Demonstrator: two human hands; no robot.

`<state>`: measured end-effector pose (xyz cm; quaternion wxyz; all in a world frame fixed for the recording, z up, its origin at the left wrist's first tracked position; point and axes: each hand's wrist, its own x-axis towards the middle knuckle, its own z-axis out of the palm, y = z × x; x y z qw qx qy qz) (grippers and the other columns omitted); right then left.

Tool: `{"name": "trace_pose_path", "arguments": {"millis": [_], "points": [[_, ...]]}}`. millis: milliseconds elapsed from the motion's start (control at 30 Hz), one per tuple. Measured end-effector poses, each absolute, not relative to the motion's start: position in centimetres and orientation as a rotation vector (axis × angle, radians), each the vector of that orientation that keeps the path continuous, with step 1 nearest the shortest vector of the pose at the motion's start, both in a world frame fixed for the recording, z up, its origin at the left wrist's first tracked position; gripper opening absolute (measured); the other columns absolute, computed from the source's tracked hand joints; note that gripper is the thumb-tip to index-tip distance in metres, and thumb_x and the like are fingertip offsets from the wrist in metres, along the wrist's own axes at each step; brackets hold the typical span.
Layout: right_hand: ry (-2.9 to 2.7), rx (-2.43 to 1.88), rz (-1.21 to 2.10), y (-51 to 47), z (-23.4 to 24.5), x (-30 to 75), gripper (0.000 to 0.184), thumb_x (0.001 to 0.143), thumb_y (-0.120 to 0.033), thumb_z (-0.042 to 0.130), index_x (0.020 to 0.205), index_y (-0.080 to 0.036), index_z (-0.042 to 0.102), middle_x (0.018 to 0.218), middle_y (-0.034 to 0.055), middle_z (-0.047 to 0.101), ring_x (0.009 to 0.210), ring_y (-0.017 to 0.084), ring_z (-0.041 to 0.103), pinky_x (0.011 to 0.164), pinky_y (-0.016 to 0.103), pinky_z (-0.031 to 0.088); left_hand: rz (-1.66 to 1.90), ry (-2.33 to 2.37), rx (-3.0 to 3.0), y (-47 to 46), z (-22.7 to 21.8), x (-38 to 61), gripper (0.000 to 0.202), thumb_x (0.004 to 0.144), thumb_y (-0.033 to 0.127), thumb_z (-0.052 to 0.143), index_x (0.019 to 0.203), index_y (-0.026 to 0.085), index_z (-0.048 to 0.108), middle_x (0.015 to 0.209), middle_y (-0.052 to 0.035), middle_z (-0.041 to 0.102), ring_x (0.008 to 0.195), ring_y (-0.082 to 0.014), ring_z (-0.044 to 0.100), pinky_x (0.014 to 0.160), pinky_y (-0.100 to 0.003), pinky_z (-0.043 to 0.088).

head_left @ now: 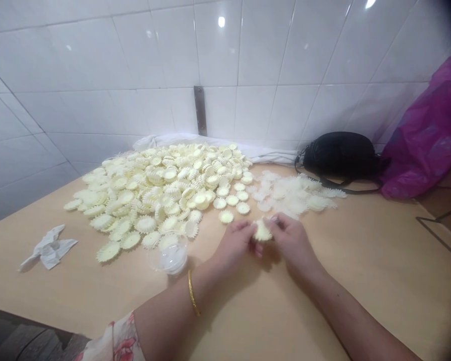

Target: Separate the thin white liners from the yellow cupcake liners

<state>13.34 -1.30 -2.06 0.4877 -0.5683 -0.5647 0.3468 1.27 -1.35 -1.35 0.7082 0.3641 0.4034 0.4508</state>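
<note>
Both hands meet over the tan table (361, 271), pinching one pale-yellow toothed plastic disc (262, 231) between them. My left hand (236, 243) grips its left side with curled fingers; a gold bangle circles that wrist. My right hand (291, 239) holds the disc's right side, fingers closed. Beyond the hands lies a large heap of the same yellow toothed discs (161, 190). To its right is a smaller spread of whiter, thinner discs (296, 193).
A small clear plastic cup (173, 258) sits just left of my left forearm. A crumpled white wrapper (48, 249) lies at the far left. A black bag (340, 155) and a magenta plastic bag (428, 135) rest against the white tiled wall.
</note>
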Motion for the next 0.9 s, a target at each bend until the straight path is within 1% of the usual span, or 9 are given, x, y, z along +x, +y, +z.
{"name": "trace_pose_path", "arguments": {"millis": [133,267,433,533,633,767,900], "points": [[-1.241,-1.294,0.976,-1.2,-2.1,13.3,0.031,0.071,-0.046,0.061,0.061,-0.018,0.051,0.052,0.0008,0.059,0.052,0.017,0.054,0.053,0.028,0.043,1.034,0.892,0.745,-1.4,-1.3,1.4,0.01,0.074,0.016,0.053,0.065,0.014,0.051,0.044,0.0007,0.048,0.036,-0.0076,0.041,0.04,-0.02,0.034],[-1.195,-1.289,0.937,-1.2,-2.1,13.1,0.032,0.07,-0.046,0.062,0.06,-0.017,0.052,0.053,-0.0011,0.057,0.052,0.014,0.053,0.052,0.025,0.042,1.05,0.875,0.704,-1.7,-1.2,1.6,0.009,0.075,0.017,0.052,0.067,0.015,0.05,0.047,0.0007,0.05,0.037,-0.0073,0.041,0.042,-0.021,0.037],[-1.213,-1.33,0.857,-1.1,-2.0,13.0,0.031,0.071,-0.043,0.06,0.058,-0.017,0.05,0.049,-0.0043,0.051,0.049,0.011,0.048,0.048,0.023,0.038,1.047,0.923,0.736,-1.6,-1.4,1.5,0.01,0.077,0.019,0.052,0.068,0.016,0.05,0.046,0.0008,0.049,0.038,-0.0079,0.042,0.043,-0.021,0.037],[-1.238,-1.351,0.813,-1.2,-1.8,12.9,0.031,0.071,-0.043,0.059,0.056,-0.018,0.049,0.048,-0.0048,0.049,0.048,0.011,0.046,0.047,0.022,0.036,1.025,0.932,0.835,-1.2,-1.8,1.2,0.014,0.075,0.024,0.057,0.066,0.015,0.051,0.048,0.0,0.051,0.038,-0.0074,0.042,0.041,-0.02,0.034],[-1.256,-1.382,0.755,-1.2,-1.8,12.7,0.032,0.071,-0.042,0.058,0.054,-0.018,0.046,0.046,-0.005,0.047,0.046,0.011,0.045,0.045,0.022,0.036,1.014,0.928,0.89,-0.8,-2.0,0.8,0.017,0.072,0.027,0.06,0.064,0.015,0.051,0.049,0.0007,0.051,0.037,-0.0048,0.038,0.039,-0.018,0.03],[-1.29,-1.394,0.673,-0.7,-2.2,13.3,0.031,0.073,-0.042,0.056,0.054,-0.018,0.046,0.045,-0.004,0.049,0.045,0.011,0.046,0.043,0.021,0.036,0.99,0.931,0.827,-0.6,-1.7,0.4,0.018,0.069,0.024,0.061,0.062,0.015,0.047,0.045,0.0034,0.047,0.034,-0.0029,0.032,0.036,-0.017,0.023],[-1.115,-1.455,0.751,0.2,-2.6,14.9,0.03,0.071,-0.044,0.058,0.058,-0.018,0.049,0.047,-0.0019,0.052,0.045,0.013,0.051,0.036,0.02,0.034,0.951,0.926,0.818,-0.6,-1.5,0.0,0.019,0.066,0.022,0.061,0.059,0.017,0.043,0.043,0.004,0.045,0.034,-0.0035,0.031,0.035,-0.017,0.021]]}}
